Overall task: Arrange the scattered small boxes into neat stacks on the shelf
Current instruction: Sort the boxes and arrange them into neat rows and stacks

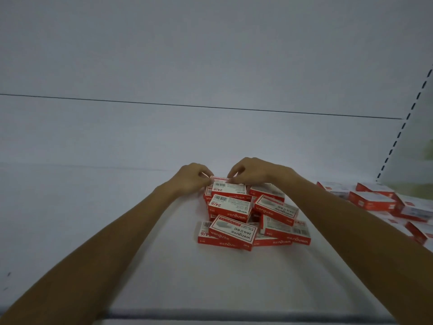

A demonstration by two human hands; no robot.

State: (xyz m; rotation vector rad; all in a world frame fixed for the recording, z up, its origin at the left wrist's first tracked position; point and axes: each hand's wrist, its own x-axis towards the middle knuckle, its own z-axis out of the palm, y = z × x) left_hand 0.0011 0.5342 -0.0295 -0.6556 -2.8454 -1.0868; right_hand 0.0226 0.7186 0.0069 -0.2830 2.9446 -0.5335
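Both arms reach forward over a white shelf (112, 214) to a loose pile of boxes (248, 216) a little right of the middle. The boxes are small, red and white, with barcodes and print on their faces. They lie at all angles, some flat, some tilted across their neighbours, none squared up.

The left hand (191, 178) and the right hand (251, 172) meet at the far side of the pile, at its highest point. Between them is the back box (219, 177), of which only a strip of red edge shows. The left fingers (203, 175) are curled in and pinch its left end; the right fingers (235, 175) are bent down and pinch its right end. The hands are near each other but do not touch.

Off to the right, well apart from the pile, a second lot of boxes (379, 200) sprawls along the shelf toward the edge of view, blurred and just as untidy. Behind everything rises a plain pale back panel (210, 55) with one thin dark seam across it, and at the far right a slotted upright (401, 131) slants up.
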